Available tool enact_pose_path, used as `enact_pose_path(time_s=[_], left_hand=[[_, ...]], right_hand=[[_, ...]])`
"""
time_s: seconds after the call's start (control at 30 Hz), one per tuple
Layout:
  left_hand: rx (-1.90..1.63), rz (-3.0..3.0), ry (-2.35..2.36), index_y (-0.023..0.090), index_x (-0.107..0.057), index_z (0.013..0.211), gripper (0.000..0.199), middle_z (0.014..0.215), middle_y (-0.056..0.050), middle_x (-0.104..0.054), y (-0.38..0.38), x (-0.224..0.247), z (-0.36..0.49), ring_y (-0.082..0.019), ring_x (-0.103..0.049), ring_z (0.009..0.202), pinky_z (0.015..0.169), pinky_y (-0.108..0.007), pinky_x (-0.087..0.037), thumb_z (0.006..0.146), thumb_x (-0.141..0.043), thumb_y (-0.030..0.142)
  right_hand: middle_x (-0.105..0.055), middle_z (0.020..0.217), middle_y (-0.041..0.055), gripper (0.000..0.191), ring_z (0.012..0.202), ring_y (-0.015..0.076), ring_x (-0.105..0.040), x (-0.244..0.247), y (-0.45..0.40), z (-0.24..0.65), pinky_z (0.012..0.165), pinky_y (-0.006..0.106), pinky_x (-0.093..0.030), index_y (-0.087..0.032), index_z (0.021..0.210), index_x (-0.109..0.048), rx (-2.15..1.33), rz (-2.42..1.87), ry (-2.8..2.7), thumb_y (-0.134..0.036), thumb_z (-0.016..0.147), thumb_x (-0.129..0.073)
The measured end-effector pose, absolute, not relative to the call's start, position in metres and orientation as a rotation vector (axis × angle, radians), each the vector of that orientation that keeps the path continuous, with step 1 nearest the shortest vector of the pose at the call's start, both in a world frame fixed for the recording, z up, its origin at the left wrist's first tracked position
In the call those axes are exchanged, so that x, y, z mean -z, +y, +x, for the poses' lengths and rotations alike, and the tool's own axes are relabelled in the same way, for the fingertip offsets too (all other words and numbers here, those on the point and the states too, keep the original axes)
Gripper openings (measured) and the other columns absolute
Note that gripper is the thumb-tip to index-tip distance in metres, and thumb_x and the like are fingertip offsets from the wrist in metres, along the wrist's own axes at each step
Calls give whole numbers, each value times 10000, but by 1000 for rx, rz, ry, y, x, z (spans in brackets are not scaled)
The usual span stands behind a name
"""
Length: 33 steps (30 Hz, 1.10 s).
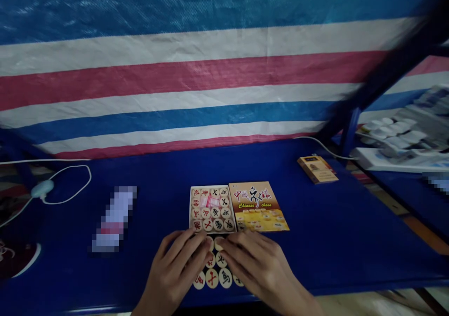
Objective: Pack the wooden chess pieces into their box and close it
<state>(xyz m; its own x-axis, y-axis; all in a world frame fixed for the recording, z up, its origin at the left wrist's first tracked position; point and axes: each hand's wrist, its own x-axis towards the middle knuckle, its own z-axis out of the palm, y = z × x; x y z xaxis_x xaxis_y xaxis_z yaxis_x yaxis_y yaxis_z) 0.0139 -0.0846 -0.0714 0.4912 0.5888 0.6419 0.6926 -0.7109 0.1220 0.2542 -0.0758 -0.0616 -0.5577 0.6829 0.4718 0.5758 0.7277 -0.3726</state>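
Observation:
Chinese chess pieces (212,278), round and cream with red or black characters, lie in rows on the blue surface in front of me. My left hand (182,262) curves over the left side of these rows, its fingertips at a piece in the back row. From the right, my right hand (257,264) bends over the rows, with its fingertips on another back-row piece (219,244). Both hands partly hide the pieces beneath them. Just beyond my fingers stands an open box (191,208) holding more pieces and a small pink-and-clear plastic bag (210,201).
The box lid (258,206), printed "Chinese chess", lies right of the box. Farther right is a small yellow-brown pack (317,168). A pixelated phone-like object (114,220) and a white cable (89,180) are at left. Striped sheeting (196,72) hangs behind the blue table (333,241).

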Motion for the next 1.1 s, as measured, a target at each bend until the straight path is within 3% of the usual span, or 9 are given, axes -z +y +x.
enact_pose_path(time_s=[0.17,0.43,0.63,0.83,0.93,1.1], left_hand=[[1019,-2629,-1159,201,-703,1209,241,1272,-33,-718,-83,72,13,-212,-621,1219,948,-393,-498,1014,-565,168],[1140,-2530,-1393,258,-675,1255,329,1266,-37,-694,-77,68,8,-236,-607,1188,945,-429,-493,946,-650,149],[1094,-2373,-1886,267,-499,1456,446,1371,-98,-591,-54,78,1,-279,-544,1260,998,-515,-508,1012,-530,250],[958,-2405,-1935,255,-524,1409,410,1473,-94,-523,-49,89,-2,-325,-395,1427,1104,-627,-425,1006,-553,327],[907,-2435,-1920,267,-509,1435,437,1517,-89,-495,-50,90,-3,-334,-370,1456,1107,-646,-418,1004,-553,325],[862,-2466,-1892,329,-516,1445,443,1563,-57,-459,-50,91,-4,-343,-360,1474,1086,-658,-434,1003,-544,301]], right_hand=[[-702,998,71,232,800,172,-652,59,-76,255,689,330,-555,-181,1195,-665,-166,-936,-2392,-168,995,-547],[-716,993,66,245,802,182,-679,61,-77,251,686,346,-575,-202,1226,-659,-216,-981,-2356,-261,1006,-570],[-735,1023,73,211,837,197,-701,62,-73,249,712,350,-581,-202,1187,-672,-140,-986,-2265,-219,995,-586],[-734,1091,37,239,945,180,-691,70,-73,263,804,348,-576,-249,1188,-675,-339,-1018,-2112,-193,959,-635],[-737,1128,41,294,1034,212,-674,74,-72,275,878,405,-553,-252,1214,-673,-213,-1142,-1991,-169,934,-643],[-716,1247,23,334,1215,303,-581,75,-70,282,942,515,-481,-288,1223,-684,-15,-1200,-2107,-276,892,-725]])
